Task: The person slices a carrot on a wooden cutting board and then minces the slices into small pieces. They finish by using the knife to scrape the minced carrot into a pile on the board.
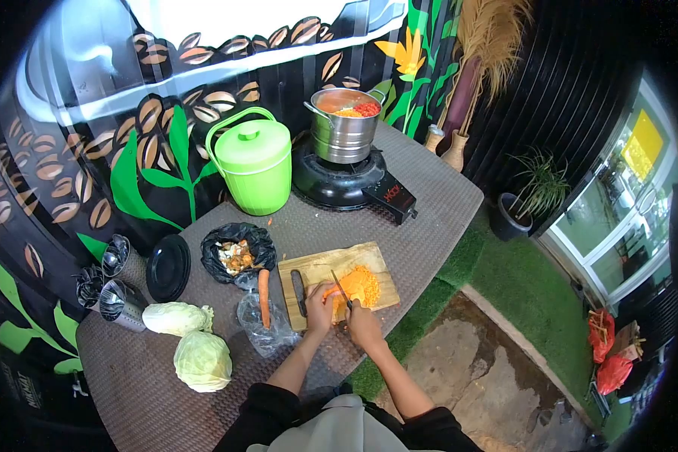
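- Two hands work at the near edge of the cutting board (337, 284), which lies on the worktop (429, 188). My left hand (318, 310) pins a carrot piece (331, 291) down with its grip curled on it; my right hand (363, 325) has its grip clamped on a knife (340, 286), blade laid across that piece.
- I judge the step in hand to be slicing the carrot. A heap of cut carrot (364, 285) sits just beside the blade, on the board's right half.
- The next stroke calls for left fingertips tucked clear of the edge and the piece held steady.
- A second knife (299, 292) lies on the board's left side, untouched.
- Left of the board, a whole carrot (264, 298) rests on a clear plastic bag (262, 325); two cabbages (202, 360) lie farther left.
- Behind, a black bag of peelings (238, 255).
- Farthest, a green bucket (253, 160) and a steel pot (346, 124) on a stove (339, 184).
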`<state>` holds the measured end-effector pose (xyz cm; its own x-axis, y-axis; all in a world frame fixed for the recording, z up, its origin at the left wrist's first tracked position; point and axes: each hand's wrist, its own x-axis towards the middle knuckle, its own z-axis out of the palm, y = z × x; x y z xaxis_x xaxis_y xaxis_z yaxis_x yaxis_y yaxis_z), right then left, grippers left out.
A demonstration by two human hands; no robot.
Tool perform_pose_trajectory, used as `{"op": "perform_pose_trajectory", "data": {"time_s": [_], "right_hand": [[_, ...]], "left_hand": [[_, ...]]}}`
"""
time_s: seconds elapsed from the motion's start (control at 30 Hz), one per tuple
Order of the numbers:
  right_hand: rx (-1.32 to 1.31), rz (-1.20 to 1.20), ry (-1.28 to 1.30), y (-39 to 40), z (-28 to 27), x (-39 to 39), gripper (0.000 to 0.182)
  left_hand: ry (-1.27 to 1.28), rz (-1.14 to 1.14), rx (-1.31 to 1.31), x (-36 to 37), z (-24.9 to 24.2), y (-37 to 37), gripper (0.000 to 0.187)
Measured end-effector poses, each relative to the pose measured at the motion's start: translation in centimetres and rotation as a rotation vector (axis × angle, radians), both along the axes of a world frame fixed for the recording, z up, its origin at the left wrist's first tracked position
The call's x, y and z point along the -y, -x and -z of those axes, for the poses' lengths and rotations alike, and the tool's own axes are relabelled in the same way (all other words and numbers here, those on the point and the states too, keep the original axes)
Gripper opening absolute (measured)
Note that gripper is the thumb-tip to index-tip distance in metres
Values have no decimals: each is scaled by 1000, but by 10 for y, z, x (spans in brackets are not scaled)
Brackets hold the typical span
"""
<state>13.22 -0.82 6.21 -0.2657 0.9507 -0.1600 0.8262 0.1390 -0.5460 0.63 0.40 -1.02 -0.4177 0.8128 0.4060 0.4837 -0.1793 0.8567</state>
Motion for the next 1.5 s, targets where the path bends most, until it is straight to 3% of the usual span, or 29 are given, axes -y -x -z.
{"op": "perform_pose_trajectory", "data": {"time_s": [0.57, 0.9, 0.97, 1.07, 1.5], "right_hand": [[13, 78, -22, 26, 55, -13, 31], [-37, 57, -5, -11, 46, 17, 36], [-69, 89, -26, -9, 33, 14, 36], [-99, 109, -9, -7, 12, 14, 34], [-60, 61, -66, 1, 11, 15, 33]], "left_hand": [[2, -21, 26, -3, 9, 3, 22], [-98, -57, -100, 0, -1, 2, 23], [150, -15, 76, 6, -11, 1, 24], [20, -4, 27, 6, -10, 1, 25], [-4, 15, -2, 2, -1, 2, 18]]}}
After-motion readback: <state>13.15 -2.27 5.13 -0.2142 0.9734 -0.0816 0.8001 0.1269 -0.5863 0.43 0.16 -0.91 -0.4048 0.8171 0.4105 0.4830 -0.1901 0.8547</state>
